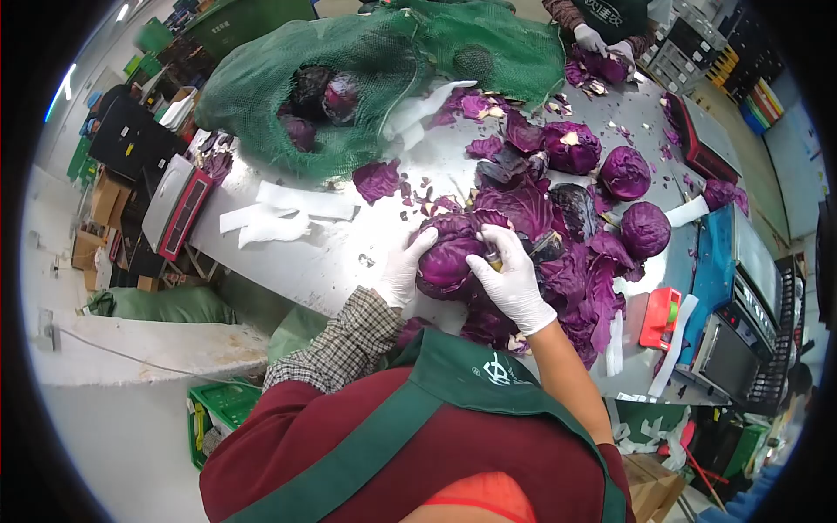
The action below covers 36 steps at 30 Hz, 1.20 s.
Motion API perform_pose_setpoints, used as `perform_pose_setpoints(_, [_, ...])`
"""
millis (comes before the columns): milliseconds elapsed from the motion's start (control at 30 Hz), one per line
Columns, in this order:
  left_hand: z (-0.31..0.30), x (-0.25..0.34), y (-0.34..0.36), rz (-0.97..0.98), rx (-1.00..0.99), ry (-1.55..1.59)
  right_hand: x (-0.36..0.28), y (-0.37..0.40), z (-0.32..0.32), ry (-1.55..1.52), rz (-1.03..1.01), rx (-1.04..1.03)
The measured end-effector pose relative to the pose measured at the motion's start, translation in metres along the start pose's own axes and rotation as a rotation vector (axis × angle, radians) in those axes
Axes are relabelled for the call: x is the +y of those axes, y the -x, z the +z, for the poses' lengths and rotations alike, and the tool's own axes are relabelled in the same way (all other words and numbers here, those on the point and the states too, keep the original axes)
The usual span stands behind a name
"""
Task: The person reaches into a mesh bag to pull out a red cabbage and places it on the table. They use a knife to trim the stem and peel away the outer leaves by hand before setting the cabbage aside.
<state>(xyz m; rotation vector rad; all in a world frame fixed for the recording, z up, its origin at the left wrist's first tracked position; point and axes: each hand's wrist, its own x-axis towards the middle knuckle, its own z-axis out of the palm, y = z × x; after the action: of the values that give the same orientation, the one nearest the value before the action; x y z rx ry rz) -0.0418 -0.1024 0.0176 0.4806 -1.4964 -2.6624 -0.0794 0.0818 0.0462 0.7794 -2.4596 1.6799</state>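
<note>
My left hand [404, 270], in a white glove, is closed around the left side of a red cabbage [449, 257] above the table's near edge. On the cabbage's right side, my gloved right hand [513, 277] has thumb and fingers curled round what looks like a small knife [493, 261]; most of it is hidden by the hand. Loose purple cabbage leaves [523, 209] lie heaped beyond and to the right of my hands. Whole red cabbages [625, 173] sit past the heap, another cabbage [645, 230] nearer the right.
Green mesh sacks [305, 105] with cabbages cover the far left of the metal table [349, 248]. White foam strips [288, 211], scales [179, 205], a red tape dispenser [659, 317] and a blue machine [728, 296] stand around. A co-worker's gloved hands [602, 44] handle cabbage opposite.
</note>
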Motion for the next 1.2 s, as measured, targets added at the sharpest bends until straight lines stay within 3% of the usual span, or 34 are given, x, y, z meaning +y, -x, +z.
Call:
perform_pose_setpoints(100, [0.0,-0.003,-0.013,-0.212,0.002,0.145,0.012,0.005,-0.004,-0.04,0.256,-0.007])
perform_pose_setpoints(133, [0.002,-0.002,-0.013,-0.244,-0.019,0.179,0.016,0.01,-0.002,-0.052,0.253,0.024])
perform_pose_setpoints(267, [-0.015,0.003,-0.038,-0.475,0.033,0.547,0.032,0.046,-0.015,-0.185,0.541,0.017])
perform_pose_setpoints(367, [-0.012,0.018,-0.044,-0.622,0.077,0.519,0.027,0.07,-0.026,-0.325,0.834,-0.004])
perform_pose_setpoints(433, [-0.015,0.016,-0.052,-0.637,0.046,0.56,0.026,0.077,-0.032,-0.418,0.862,0.011])
perform_pose_setpoints(567, [-0.01,0.017,-0.055,-0.649,0.029,0.525,0.017,0.054,-0.033,-0.288,0.631,0.058])
perform_pose_setpoints(667, [-0.013,0.006,-0.054,-0.55,0.037,0.502,0.015,0.027,-0.019,-0.319,0.479,0.011])
perform_pose_setpoints(767, [-0.003,0.011,-0.021,-0.404,0.158,0.132,0.013,0.009,0.005,-0.299,0.34,-0.048])
perform_pose_setpoints(800, [0.016,0.034,-0.003,-0.336,0.078,0.161,0.011,0.005,0.011,-0.258,0.294,-0.06])
perform_pose_setpoints(833, [0.008,0.037,0.004,-0.351,0.065,-0.087,0.01,0.004,0.013,-0.221,0.244,-0.066])
perform_pose_setpoints(900, [-0.012,0.046,0.019,-0.373,0.046,-0.583,0.027,0.006,0.023,-0.312,0.407,-0.122])
perform_pose_setpoints(933, [-0.01,0.047,0.024,-0.127,-0.083,-0.547,0.041,0.009,0.03,-0.351,0.489,-0.132])
perform_pose_setpoints(967, [-0.022,0.04,0.024,0.08,0.02,-1.339,0.045,0.004,0.031,-0.391,0.569,-0.141])
perform_pose_setpoints(1100, [-0.012,0.026,-0.004,0.474,0.012,-1.468,0.034,-0.016,0.013,-0.367,0.791,-0.251])
perform_pose_setpoints(1133, [-0.006,0.024,-0.008,0.552,0.0,-1.475,0.036,-0.013,0.011,-0.287,0.649,-0.242])
perform_pose_setpoints(1200, [0.008,0.028,-0.011,0.495,-0.035,-1.43,0.034,-0.008,0.006,-0.172,0.463,-0.208])
